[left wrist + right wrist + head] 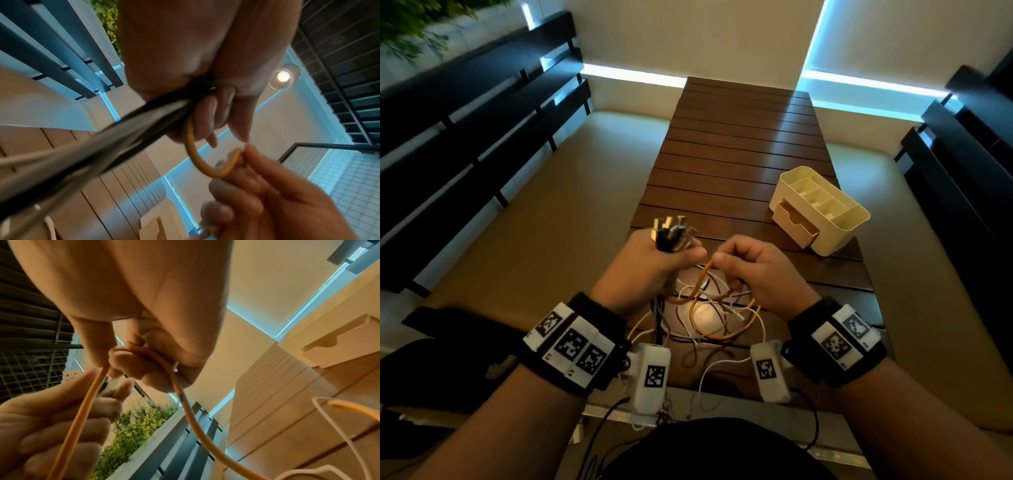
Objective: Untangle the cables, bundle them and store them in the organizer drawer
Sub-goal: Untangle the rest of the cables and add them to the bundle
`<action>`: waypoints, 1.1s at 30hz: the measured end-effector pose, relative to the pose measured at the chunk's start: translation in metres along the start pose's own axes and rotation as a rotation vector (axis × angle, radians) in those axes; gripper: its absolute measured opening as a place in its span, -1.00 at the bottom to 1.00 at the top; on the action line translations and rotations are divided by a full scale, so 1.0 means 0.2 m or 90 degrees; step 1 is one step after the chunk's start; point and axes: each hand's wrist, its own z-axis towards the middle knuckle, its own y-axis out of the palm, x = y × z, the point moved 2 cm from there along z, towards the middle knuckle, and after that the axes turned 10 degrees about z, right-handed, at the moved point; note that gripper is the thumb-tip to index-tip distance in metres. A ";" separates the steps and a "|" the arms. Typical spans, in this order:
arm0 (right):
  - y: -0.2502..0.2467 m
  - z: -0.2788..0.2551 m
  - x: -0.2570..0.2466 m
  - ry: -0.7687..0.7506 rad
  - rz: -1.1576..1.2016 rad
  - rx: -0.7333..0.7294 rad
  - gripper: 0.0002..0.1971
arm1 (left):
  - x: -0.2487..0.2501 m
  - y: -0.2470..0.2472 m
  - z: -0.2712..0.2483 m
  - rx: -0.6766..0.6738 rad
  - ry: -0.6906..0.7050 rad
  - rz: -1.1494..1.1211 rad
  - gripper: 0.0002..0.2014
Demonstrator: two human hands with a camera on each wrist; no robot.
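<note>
My left hand (pixel 654 263) is fisted round a bunch of cables (pixel 115 123), and their metal plug ends (pixel 669 231) stick up out of the fist. My right hand (pixel 753 270), close beside it, pinches the orange cable (pixel 703 274) between thumb and fingers; that cable (pixel 185 402) loops through its curled fingers and arcs across to the left fist (pixel 197 159). Below both hands white, brown and orange cables lie tangled (pixel 709 315) on the wooden table (pixel 739 137). The cream organizer (pixel 822 209) stands at the right with its small drawer (pixel 796 222) pulled out.
The slatted table runs away from me between two cushioned benches (pixel 558 192). Dark slatted backrests (pixel 465 120) rise on the left and right. Black leads (pixel 613 428) from the wrist cameras hang over the table's near edge by my lap.
</note>
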 end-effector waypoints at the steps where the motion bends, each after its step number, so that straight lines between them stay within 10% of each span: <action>1: 0.00 0.00 -0.02 -0.014 0.001 -0.005 -0.89 | 0.00 0.02 0.00 -0.023 0.001 0.023 -0.81; 9: -0.02 -0.02 0.00 -0.023 0.033 -0.002 -0.96 | 0.04 0.01 -0.04 -0.229 0.011 0.122 -0.82; 19: -0.14 -0.05 0.13 0.042 0.134 0.055 -0.80 | 0.00 -0.08 -0.05 -0.021 -0.006 -0.117 -0.82; 29: -0.16 -0.03 0.09 0.092 -0.272 0.003 -0.81 | -0.05 -0.06 -0.04 0.161 -0.063 0.247 -0.87; 33: -0.11 -0.03 0.06 0.078 -0.306 -0.048 -0.82 | 0.00 0.02 -0.04 0.076 -0.004 0.278 -0.76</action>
